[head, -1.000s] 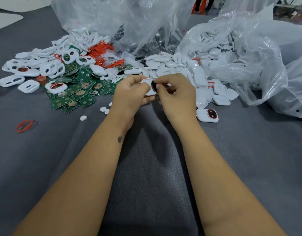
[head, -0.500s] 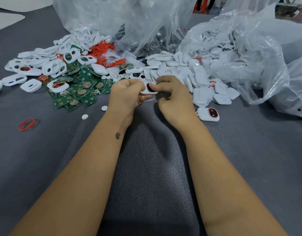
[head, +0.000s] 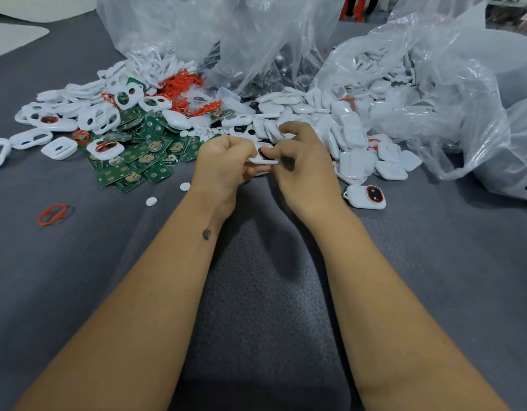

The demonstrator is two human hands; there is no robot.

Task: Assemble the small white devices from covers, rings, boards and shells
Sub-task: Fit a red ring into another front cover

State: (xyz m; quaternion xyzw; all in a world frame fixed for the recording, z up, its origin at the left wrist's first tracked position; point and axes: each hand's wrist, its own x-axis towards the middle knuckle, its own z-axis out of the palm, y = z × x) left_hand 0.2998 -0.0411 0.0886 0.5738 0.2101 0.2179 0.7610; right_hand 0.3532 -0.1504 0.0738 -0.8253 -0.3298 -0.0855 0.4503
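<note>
Both hands meet over the grey mat and hold one small white cover (head: 263, 160) with a dark oval opening. My left hand (head: 223, 164) grips its left end with curled fingers. My right hand (head: 303, 167) pinches its right side, the thumb lying on the opening. A finished white device (head: 365, 197) with a red ring lies just right of my right wrist. Green boards (head: 137, 161) are heaped to the left, white covers (head: 60, 120) beyond them, red rings (head: 182, 84) further back, and white shells (head: 354, 143) to the right.
Large clear plastic bags (head: 434, 93) of parts stand at the back and right. A loose red ring (head: 52, 214) lies on the grey mat (head: 256, 292) at the left. Two small white discs (head: 151, 201) sit near my left wrist.
The hands have stayed together on the cover and shifted slightly nearer. The cover now lies flatter between the fingers, with the right thumb over its opening.
</note>
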